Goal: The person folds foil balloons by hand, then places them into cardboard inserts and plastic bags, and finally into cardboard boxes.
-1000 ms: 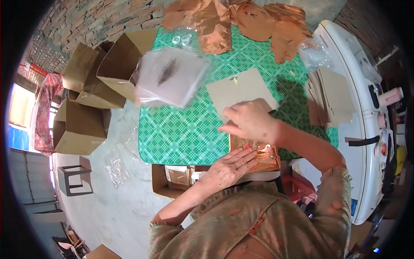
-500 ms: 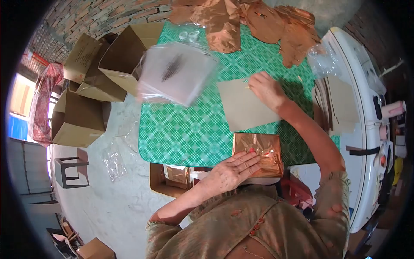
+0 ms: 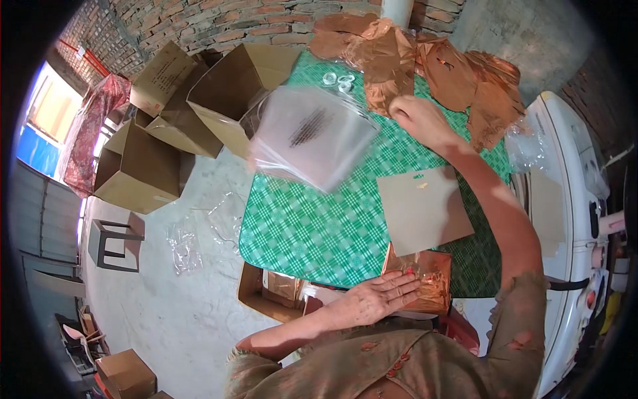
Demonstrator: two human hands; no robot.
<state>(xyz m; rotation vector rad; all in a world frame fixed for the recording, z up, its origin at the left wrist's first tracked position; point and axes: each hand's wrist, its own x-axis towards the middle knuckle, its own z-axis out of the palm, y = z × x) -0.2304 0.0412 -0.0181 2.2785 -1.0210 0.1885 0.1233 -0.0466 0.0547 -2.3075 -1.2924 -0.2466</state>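
My left hand point(image 3: 372, 300) lies flat, fingers stretched out, on a shiny copper-coloured foil packet point(image 3: 435, 279) at the table's near edge. My right hand point(image 3: 425, 123) reaches across the table with its fingers bent together at the edge of the crumpled copper foil sheets point(image 3: 392, 66). What its fingertips hold, if anything, is hidden. Between my hands lies a square grey board point(image 3: 425, 216) with small green and yellowish bits near its far edge. Left of it is a stack of clear plastic sleeves point(image 3: 332, 143) with a dark smudge.
The table has a green checked cloth point(image 3: 312, 226). Clear rings point(image 3: 344, 86) stand at the back. Open cardboard boxes point(image 3: 143, 163) and a small dark stool point(image 3: 119, 246) are on the left. More grey boards point(image 3: 545, 206) and a white appliance point(image 3: 565, 133) are on the right.
My right hand has moved from the grey board to the copper foil at the back, leaving a small yellowish bit on the board. My left hand stays on the packet. The view has shifted.
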